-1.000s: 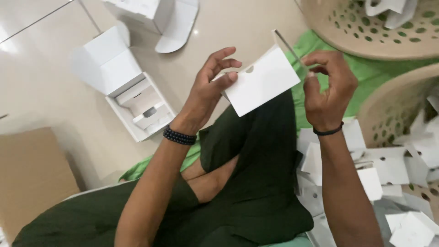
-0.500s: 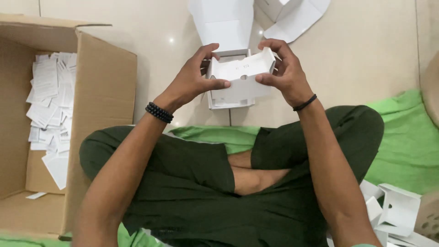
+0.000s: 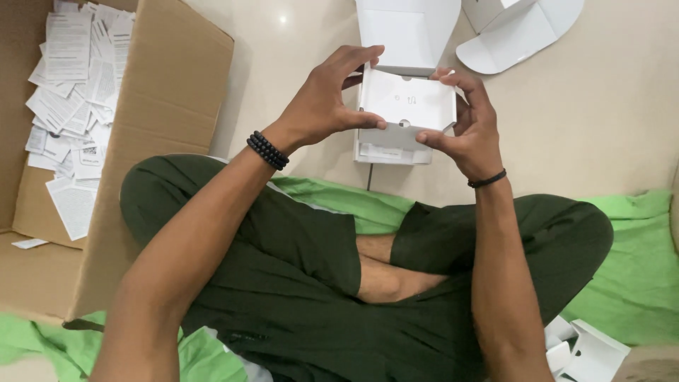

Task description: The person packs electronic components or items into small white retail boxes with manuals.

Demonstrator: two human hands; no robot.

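My left hand (image 3: 327,99) and my right hand (image 3: 468,127) together hold a folded white cardboard insert (image 3: 408,100), flat side up, with a small half-round notch on its near edge. The insert hovers just over an open white box (image 3: 396,150) that rests on the tiled floor; the box's raised lid (image 3: 404,32) stands behind it. My left fingers grip the insert's left edge, my right fingers its right edge and near corner. I sit cross-legged in dark green clothes.
A large brown cardboard box (image 3: 152,113) with several printed paper leaflets (image 3: 67,85) lies open at the left. Another open white box (image 3: 520,32) is at the top right. Green cloth (image 3: 629,262) covers the floor under me; white inserts (image 3: 590,350) lie bottom right.
The view swung left from the baskets to the white box. The insert, held tilted before, now lies flat in both hands directly above the open box, slightly lower and further right.
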